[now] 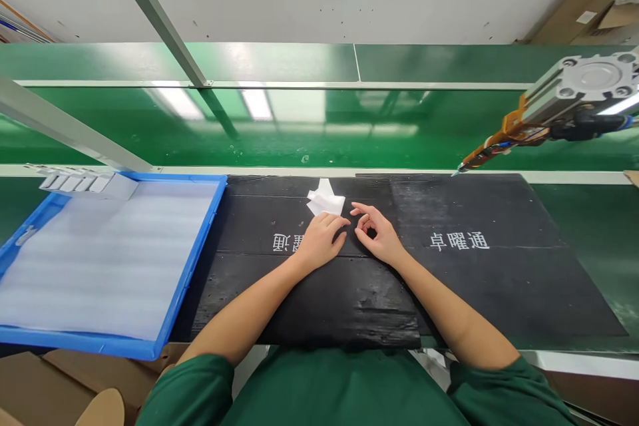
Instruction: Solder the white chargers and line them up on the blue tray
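Observation:
A small white piece with pointed flaps, like folded paper or thin card point(325, 200), lies on the black mat point(349, 286). My left hand point(323, 241) is at its lower edge, with the knuckles overlapping it; the fingers point right and the thumb stands apart from them. Just to the right, my right hand point(377, 234) hovers or rests over the mat. Its index finger reaches toward the white piece without touching it, and the other fingers curve loosely toward the thumb. Nothing shows between the fingers of either hand.
At left, a blue tray point(219, 203) lined with white sheet holds a row of small white boxes point(94, 183) at its back corner. A tool with a pneumatic cylinder point(596, 80) juts in from the right. A metal post point(154, 16) rises behind. Cardboard point(582, 3) leans at back right.

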`<action>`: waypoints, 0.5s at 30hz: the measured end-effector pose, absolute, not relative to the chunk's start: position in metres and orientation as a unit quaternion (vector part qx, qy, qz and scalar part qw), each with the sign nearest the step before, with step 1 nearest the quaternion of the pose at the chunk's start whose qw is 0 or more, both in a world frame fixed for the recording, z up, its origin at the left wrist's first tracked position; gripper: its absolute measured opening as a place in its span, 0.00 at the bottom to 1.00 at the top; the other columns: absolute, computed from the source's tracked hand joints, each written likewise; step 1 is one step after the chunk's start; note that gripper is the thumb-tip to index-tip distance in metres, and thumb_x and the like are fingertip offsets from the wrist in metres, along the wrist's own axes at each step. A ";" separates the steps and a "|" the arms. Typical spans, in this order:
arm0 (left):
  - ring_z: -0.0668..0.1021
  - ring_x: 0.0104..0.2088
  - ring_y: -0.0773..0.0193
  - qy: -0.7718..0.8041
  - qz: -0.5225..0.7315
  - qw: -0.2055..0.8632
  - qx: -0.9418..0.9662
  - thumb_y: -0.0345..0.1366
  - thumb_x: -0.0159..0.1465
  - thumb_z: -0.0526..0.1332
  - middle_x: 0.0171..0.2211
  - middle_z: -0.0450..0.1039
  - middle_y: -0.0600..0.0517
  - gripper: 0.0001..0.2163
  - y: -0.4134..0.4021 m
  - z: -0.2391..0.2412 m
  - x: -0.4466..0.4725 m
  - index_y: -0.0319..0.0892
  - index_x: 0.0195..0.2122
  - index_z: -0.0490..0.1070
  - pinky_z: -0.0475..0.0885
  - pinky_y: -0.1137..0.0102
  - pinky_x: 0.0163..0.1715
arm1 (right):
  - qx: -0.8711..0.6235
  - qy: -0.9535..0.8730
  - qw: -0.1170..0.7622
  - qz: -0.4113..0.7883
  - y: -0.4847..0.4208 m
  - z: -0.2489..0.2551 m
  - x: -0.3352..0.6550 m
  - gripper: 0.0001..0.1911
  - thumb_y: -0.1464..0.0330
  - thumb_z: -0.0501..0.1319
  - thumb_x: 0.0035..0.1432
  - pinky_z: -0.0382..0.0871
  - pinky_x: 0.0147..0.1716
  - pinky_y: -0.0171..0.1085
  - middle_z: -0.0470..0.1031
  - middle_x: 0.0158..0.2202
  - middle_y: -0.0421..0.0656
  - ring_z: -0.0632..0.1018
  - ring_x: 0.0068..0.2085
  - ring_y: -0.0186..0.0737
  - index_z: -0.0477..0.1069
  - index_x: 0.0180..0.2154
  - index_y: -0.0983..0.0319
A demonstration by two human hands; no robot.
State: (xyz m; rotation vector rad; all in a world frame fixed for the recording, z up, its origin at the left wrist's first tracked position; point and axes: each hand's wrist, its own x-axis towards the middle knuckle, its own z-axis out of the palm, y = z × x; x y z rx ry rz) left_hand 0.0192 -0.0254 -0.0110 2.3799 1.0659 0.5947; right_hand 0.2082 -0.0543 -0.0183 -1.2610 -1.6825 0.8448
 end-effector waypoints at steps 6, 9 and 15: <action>0.76 0.44 0.60 0.359 0.249 0.224 0.871 0.33 0.69 0.55 0.43 0.79 0.50 0.08 -0.024 -0.006 0.016 0.43 0.44 0.74 0.68 0.65 0.48 | -0.506 -0.688 0.416 0.313 -0.055 -0.017 0.209 0.25 0.74 0.54 0.59 0.74 0.35 0.37 0.74 0.48 0.45 0.74 0.33 0.33 0.64 0.57 0.54; 0.74 0.49 0.56 0.466 0.267 0.147 0.831 0.35 0.68 0.58 0.45 0.78 0.48 0.08 -0.013 -0.005 0.009 0.44 0.43 0.75 0.66 0.61 0.50 | -0.517 -0.685 0.412 0.306 -0.056 -0.017 0.208 0.24 0.74 0.54 0.59 0.74 0.37 0.38 0.75 0.48 0.45 0.74 0.34 0.34 0.65 0.56 0.54; 0.74 0.47 0.53 0.559 0.200 0.152 0.790 0.35 0.65 0.62 0.43 0.78 0.48 0.04 0.010 -0.007 -0.004 0.44 0.36 0.76 0.66 0.61 0.46 | -0.512 -0.688 0.418 0.301 -0.055 -0.018 0.207 0.23 0.75 0.53 0.58 0.73 0.36 0.37 0.75 0.47 0.44 0.74 0.33 0.33 0.67 0.54 0.55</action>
